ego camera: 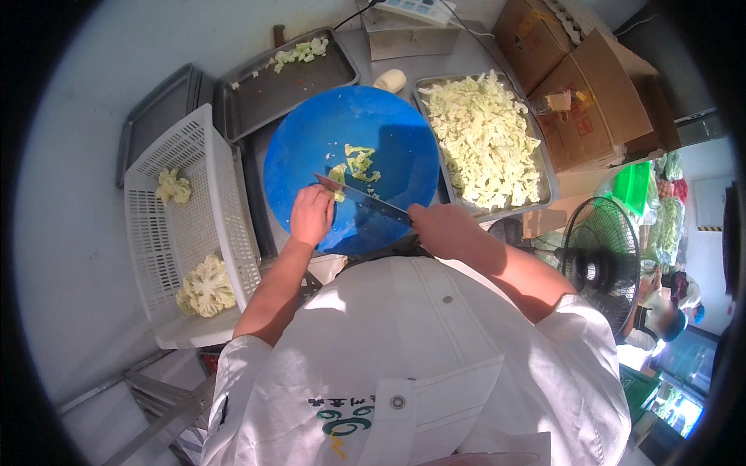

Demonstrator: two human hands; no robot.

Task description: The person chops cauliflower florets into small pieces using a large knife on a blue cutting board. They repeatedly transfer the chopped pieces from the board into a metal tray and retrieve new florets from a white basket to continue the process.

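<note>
On a round blue cutting board (349,116) lie a few cauliflower pieces (362,163) and small crumbs. My right hand (446,230) is closed around the handle of a kitchen knife (367,201), whose blade points to the left across the board. The blade lies against a cauliflower piece (338,175) near its tip. My left hand (313,214) rests at the board's near left part, its bent fingertips at the lower end of that piece. Whether the fingers grip it cannot be told. Right of the board, a metal tray (551,195) holds a heap of cut cauliflower (484,140).
A white plastic basket (224,233) with two cauliflower pieces stands at the left. Behind the board are a metal tray (245,113) with chopped pale pieces and a peeled pale vegetable (390,81). Cardboard boxes (588,105) and a fan (600,268) stand right; people are farther off.
</note>
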